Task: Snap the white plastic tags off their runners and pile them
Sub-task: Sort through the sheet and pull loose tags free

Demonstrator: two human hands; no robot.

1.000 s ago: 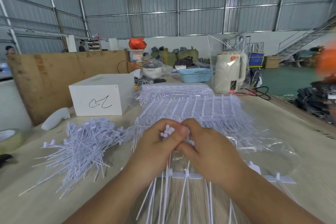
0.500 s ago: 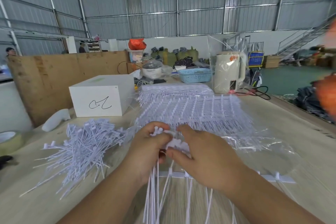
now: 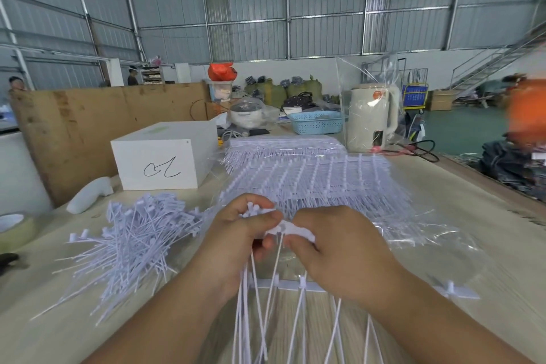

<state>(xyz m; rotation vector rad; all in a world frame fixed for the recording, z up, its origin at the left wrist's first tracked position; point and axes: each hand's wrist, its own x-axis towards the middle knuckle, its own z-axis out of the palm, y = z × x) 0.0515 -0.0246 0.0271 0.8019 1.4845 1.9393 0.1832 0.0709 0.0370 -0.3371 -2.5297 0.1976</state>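
Nearest the viewer, long white tag tails (image 3: 257,319) fan down toward the table edge, some hanging from the hands, some joined to a runner (image 3: 291,285) that lies flat across the table (image 3: 472,216). Above it, the left hand (image 3: 236,241) curls around a bundle of freed tags (image 3: 254,211), their heads poking out over the forefinger. The right hand (image 3: 339,251) pinches a short piece of runner (image 3: 292,229) between thumb and forefinger, touching the left hand's fingertips. The step in hand appears to be breaking the next tag from this piece.

Left of the hands lies the pile (image 3: 133,239) of loose tags, spread wide. Beyond the hands, unbroken sheets (image 3: 310,183) lie stacked on clear plastic wrap (image 3: 413,233), with a further stack (image 3: 283,145) behind. A white box (image 3: 165,156), a blue basket (image 3: 316,122) and a wrapped kettle (image 3: 370,115) stand farther back.

Risks, as judged: the left hand's bundle looks full, so another snap could spill tags across the table; tails crossing below may snag on the flat runner; a skewed twist could tear a tag's head rather than its joint.
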